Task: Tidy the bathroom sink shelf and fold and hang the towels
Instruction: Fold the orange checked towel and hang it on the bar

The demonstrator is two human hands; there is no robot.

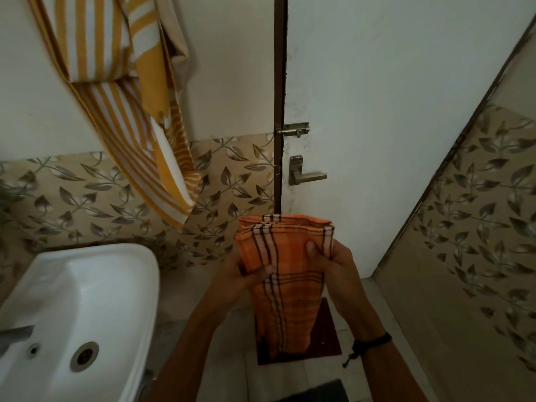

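An orange checked towel (285, 291), folded into a long strip, hangs down in front of me at centre. My left hand (246, 274) grips its left edge with the thumb laid over the front. My right hand (333, 259) grips the upper right edge, thumb pressed on the cloth. A yellow and white striped towel (127, 117) hangs loosely on the wall at the upper left, bunched and uneven, with its lower end trailing toward the sink.
A white sink (87, 300) with a drain stands at the lower left. Straight ahead is a white door (377, 111) with a latch (293, 129) and a handle (304, 175). Leaf-patterned tiles line the walls. A dark mat (327, 329) lies on the floor.
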